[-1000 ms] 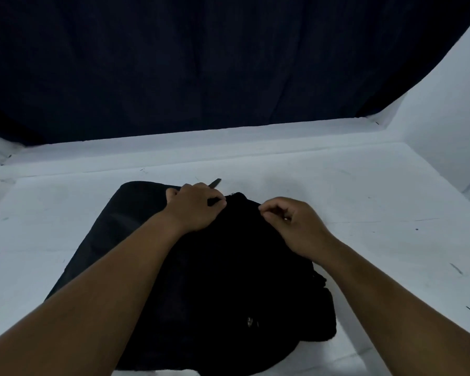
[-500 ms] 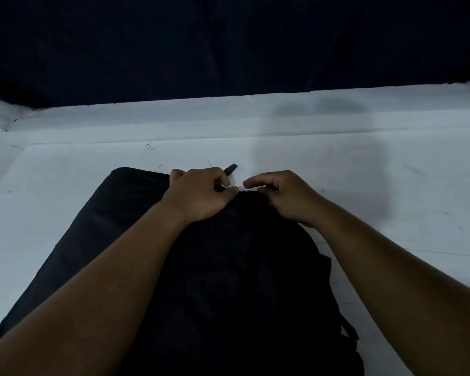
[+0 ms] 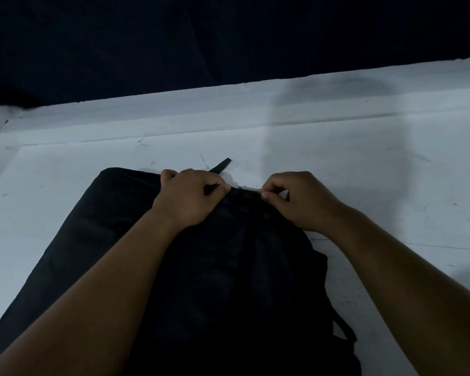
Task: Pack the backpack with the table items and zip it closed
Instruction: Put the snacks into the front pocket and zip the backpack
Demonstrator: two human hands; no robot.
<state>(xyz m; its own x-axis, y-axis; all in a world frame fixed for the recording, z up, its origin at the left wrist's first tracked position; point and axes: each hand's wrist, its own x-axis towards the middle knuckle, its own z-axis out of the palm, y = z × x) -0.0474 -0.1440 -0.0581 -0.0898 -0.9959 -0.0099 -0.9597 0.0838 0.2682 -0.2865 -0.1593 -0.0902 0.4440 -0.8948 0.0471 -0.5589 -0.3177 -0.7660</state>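
I see one white bench [image 3: 364, 185] spreading out on every side of my fingers, with one dark curtain [image 3: 174, 36] hanging behind its far edge, well beyond them. One black backpack [image 3: 228, 280] lies flat on the bench, running from under my fingers back toward me between my two forearms; its far end sits right at my fingertips. The fabric is too dark for me to make out the zip line itself.

Two hands are at work. My left hand [image 3: 190, 198] rests on the far left part of the pack, its fingers [image 3: 220, 187] curled tight and clamped on a fold of the black fabric, thumb pressed against them. My right hand [image 3: 300, 199] sits just beside it, a small gap apart, with its fingers [image 3: 267, 195] pinched together at the pack's far edge on something too small and dark for me to name; it may be the zip pull, I cannot tell.

One narrow black strap [image 3: 223, 165] pokes out on the bench just beyond my left fingers, angled away to the right. One strap loop [image 3: 342, 329] shows at the pack's right side, well back from my right fingers.
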